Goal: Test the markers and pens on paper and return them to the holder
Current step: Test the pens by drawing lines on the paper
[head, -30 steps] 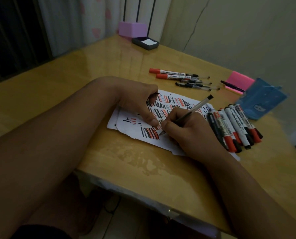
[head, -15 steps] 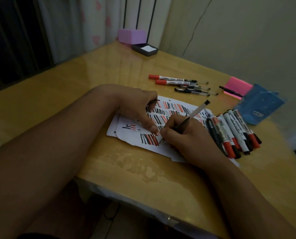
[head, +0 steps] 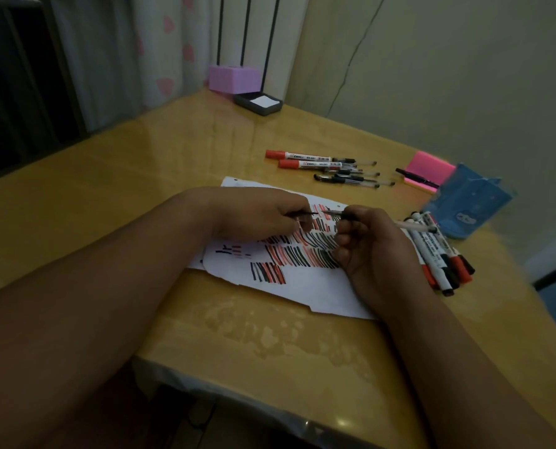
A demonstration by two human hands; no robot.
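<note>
Covering the upper middle of the paper (head: 302, 288), both hands hide part of the red and black strokes drawn there.

- Left hand (head: 263, 218): fingers curled, pinching a small dark piece (head: 303, 214), seemingly a cap; too small and dim to be sure.
- Right hand (head: 369, 246): fingers curled round one clear pen (head: 414, 225), tip pointing left toward the dark piece. Whether the two touch cannot be told.
- Forearms: both cut off by the bottom edge of the view.
- Blue holder (head: 467, 205): on the table (head: 140, 176) at the right, beyond the paper; its inside is not visible.
- Dark tray (head: 259, 103): at the far corner, holding one white slip.
- Pink box (head: 234, 78): one, just behind the tray; contents hidden.
- Red-capped markers (head: 302, 159): two, lying side by side beyond the paper.
- Thin pens (head: 351, 176): a loose cluster just beside those two; overlapping, three or four.
- Marker pile (head: 438, 257): beside the right wrist and partly hidden by it; at least five, with red and black caps.
- Pink notepad (head: 432, 166): one, next to the holder, with one black pen (head: 416, 177) lying on it.
</note>
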